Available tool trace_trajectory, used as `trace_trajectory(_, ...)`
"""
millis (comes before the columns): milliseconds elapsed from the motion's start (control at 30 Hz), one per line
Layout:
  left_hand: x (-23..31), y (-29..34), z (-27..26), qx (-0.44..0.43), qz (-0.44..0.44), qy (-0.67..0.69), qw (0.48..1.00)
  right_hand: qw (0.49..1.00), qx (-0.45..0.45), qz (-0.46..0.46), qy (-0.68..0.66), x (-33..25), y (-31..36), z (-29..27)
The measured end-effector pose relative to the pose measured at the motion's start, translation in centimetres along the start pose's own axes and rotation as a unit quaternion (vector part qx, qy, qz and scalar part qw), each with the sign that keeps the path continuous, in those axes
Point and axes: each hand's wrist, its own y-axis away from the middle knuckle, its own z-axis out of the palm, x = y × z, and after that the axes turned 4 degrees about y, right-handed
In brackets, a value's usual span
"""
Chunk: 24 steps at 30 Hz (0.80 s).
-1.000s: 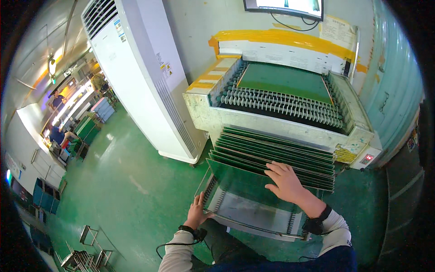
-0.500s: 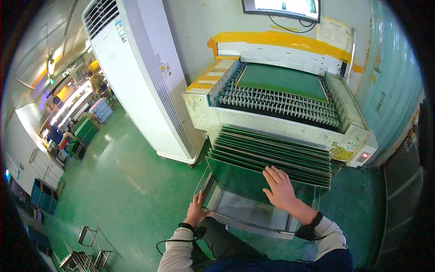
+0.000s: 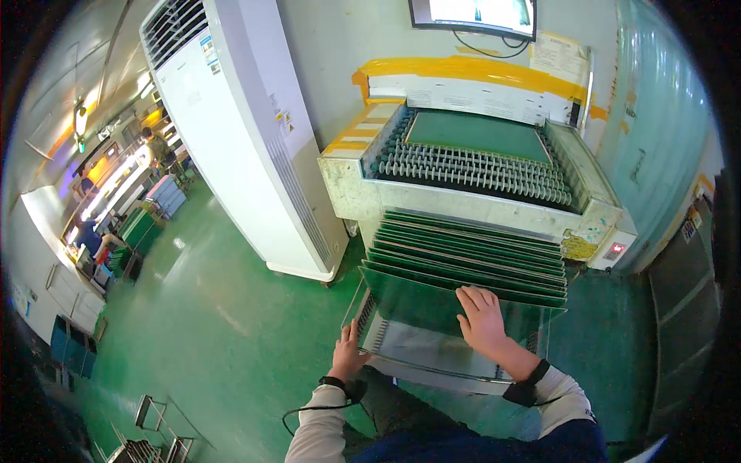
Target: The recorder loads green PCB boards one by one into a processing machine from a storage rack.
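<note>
A rack (image 3: 436, 370) with comb-like teeth along its sides stands before me, holding several upright green panels (image 3: 471, 251) in a close row. The nearest green panel (image 3: 417, 297) leans at the near end of that row. My right hand (image 3: 484, 320) lies on this panel near its upper edge, with the fingers stretched out and the thumb apart. At the rack's near left corner my left hand (image 3: 349, 356) is closed round the frame, fingers on the outer side and thumb by the near bar. Part of its grip is hidden.
Behind the rack is a roller machine (image 3: 471, 174) with another green panel (image 3: 478, 135) lying on its rollers. A tall white air conditioner (image 3: 239, 131) stands to the left. A screen (image 3: 475, 17) hangs above. Far left, people (image 3: 91, 238) sit and stand along a lit bench.
The whole view has shifted slightly. Both hands keep their places, the left on the rack's corner and the right on the nearest panel.
</note>
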Motion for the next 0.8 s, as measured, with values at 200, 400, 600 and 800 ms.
trace_trajectory(200, 0.0, 0.1, 0.2, 0.003, 0.0, -0.002, 1.0, 0.999, 0.035, 0.031, -0.024, 0.7, -1.6, 0.9)
trace_trajectory(400, 0.2, 0.0, 0.2, 0.005, -0.015, 0.004, 1.0, 0.984, -0.149, 0.093, 0.017, 3.5, -3.8, 1.8)
trace_trajectory(600, 0.3, 0.1, 0.1, 0.007, -0.017, 0.001, 1.0, 0.956, -0.262, 0.117, 0.064, 4.9, -4.4, 2.6)
trace_trajectory(800, 0.0, 0.0, 0.3, 0.014, -0.007, 0.0, 1.0, 0.954, -0.273, 0.117, 0.032, 6.2, -4.5, 2.3)
